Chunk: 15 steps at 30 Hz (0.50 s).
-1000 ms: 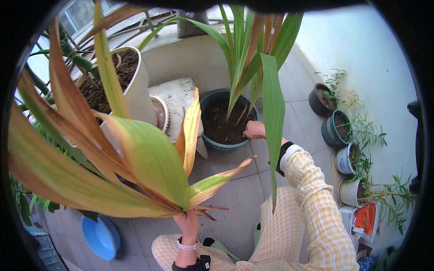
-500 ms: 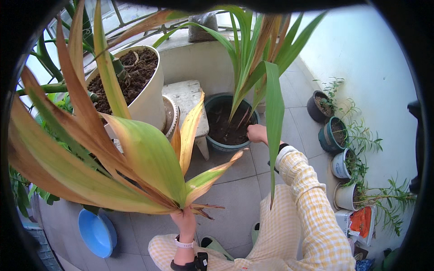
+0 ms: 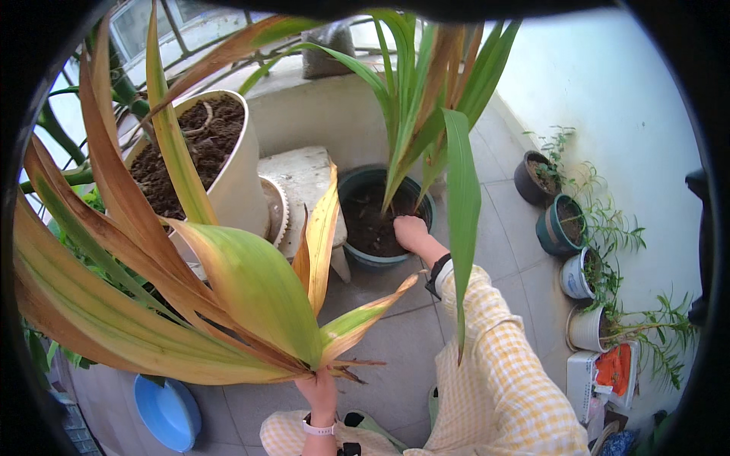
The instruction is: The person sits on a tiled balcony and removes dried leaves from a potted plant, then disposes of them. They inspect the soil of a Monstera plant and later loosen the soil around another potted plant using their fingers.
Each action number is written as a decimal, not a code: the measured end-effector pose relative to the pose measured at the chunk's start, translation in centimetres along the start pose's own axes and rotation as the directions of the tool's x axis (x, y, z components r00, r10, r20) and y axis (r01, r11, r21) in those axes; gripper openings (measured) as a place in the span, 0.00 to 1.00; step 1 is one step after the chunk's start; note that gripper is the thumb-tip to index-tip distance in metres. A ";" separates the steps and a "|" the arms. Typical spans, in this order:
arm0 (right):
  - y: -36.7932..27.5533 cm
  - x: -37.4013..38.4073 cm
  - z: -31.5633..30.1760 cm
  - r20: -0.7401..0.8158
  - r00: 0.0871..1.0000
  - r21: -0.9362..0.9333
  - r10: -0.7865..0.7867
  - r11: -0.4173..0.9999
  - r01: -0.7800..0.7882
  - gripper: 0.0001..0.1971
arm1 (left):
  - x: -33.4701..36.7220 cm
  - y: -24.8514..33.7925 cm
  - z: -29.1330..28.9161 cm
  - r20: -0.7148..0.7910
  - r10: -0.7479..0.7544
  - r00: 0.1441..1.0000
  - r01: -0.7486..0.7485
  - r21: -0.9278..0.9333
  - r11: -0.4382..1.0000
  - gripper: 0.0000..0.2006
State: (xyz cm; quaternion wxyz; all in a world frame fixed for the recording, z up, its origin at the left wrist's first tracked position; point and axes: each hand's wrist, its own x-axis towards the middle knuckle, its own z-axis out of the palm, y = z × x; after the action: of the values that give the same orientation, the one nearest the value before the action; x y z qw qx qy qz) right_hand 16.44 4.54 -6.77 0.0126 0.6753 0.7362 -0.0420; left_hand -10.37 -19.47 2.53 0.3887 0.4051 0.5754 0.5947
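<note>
A large bunch of yellowing leaves (image 3: 255,292) with brown, dried edges fans out to the left. My left hand (image 3: 317,391) is closed around its base, where short brown ends stick out to the right. Ahead, a tall green plant (image 3: 411,114) with some brown leaves stands in a round teal pot (image 3: 378,262) of dark soil (image 3: 372,226). My right hand (image 3: 412,232) reaches inside the pot, low over the soil beside the plant's stems. Its fingers are curled together, and their tips are hidden. A long drooping leaf (image 3: 460,205) hangs beside my right wrist.
A white planter (image 3: 228,178) filled with soil and a worn white stool (image 3: 300,175) stand left of the teal pot. Several small potted plants (image 3: 559,224) line the right wall. A blue basin (image 3: 167,414) sits on the tiles at lower left.
My right hand has moved left, from the pot's right rim to over the soil near the stems. My left hand keeps its hold on the leaves, and the view has shifted slightly.
</note>
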 end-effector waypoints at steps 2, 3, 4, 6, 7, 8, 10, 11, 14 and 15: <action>0.7 -0.8 -0.4 0.141 0.989 -0.029 -0.043 0.998 0.048 0.09 | 0.2 -0.1 0.3 0.007 -0.020 1.000 0.020 0.009 1.000 0.09; 1.3 -1.5 -1.0 -0.008 0.992 0.075 -0.128 0.989 0.128 0.10 | 0.4 -0.1 0.6 0.016 -0.027 0.999 0.027 0.010 1.000 0.09; 1.9 -2.4 -1.6 -0.165 0.967 0.162 -0.196 0.962 0.222 0.10 | 0.7 -0.3 0.7 0.017 -0.023 1.000 0.023 0.016 1.000 0.09; 2.2 -3.4 -2.8 -0.243 0.954 0.265 -0.175 0.934 0.239 0.11 | 1.3 -0.6 0.7 0.034 -0.025 0.999 0.024 0.041 0.999 0.09; 2.2 -3.7 -3.1 -0.158 0.982 0.293 -0.104 0.945 0.147 0.12 | 1.4 -0.9 0.7 0.044 -0.021 0.999 0.019 0.042 0.999 0.09; 2.3 -4.1 -3.4 -0.038 0.999 0.322 -0.036 0.946 0.046 0.13 | 1.4 -1.2 0.7 0.053 -0.016 0.998 0.013 0.045 0.999 0.09; 2.1 -4.4 -3.2 -0.108 0.993 0.301 -0.057 0.949 0.087 0.12 | 1.6 -2.0 0.6 0.046 0.016 0.999 -0.019 0.066 0.998 0.09; 2.0 -4.4 -2.7 -0.091 0.993 0.302 -0.082 0.947 0.106 0.13 | 1.8 -2.5 0.7 0.030 0.040 0.999 -0.043 0.084 0.996 0.09; 1.3 -4.3 -1.0 -0.029 0.997 0.252 -0.067 0.965 0.073 0.13 | 2.2 -3.5 1.0 0.025 0.070 0.997 -0.073 0.119 0.990 0.08; 1.0 -4.0 -0.6 -0.011 0.999 0.215 -0.038 0.976 0.039 0.13 | 2.3 -3.7 1.2 0.019 0.096 0.995 -0.098 0.165 0.981 0.08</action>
State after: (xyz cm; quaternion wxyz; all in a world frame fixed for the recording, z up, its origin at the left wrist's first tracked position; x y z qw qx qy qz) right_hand 17.81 0.70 -5.89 -0.0638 0.6584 0.7404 -0.1195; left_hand -10.12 -16.71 -1.12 0.3273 0.4667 0.6005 0.5608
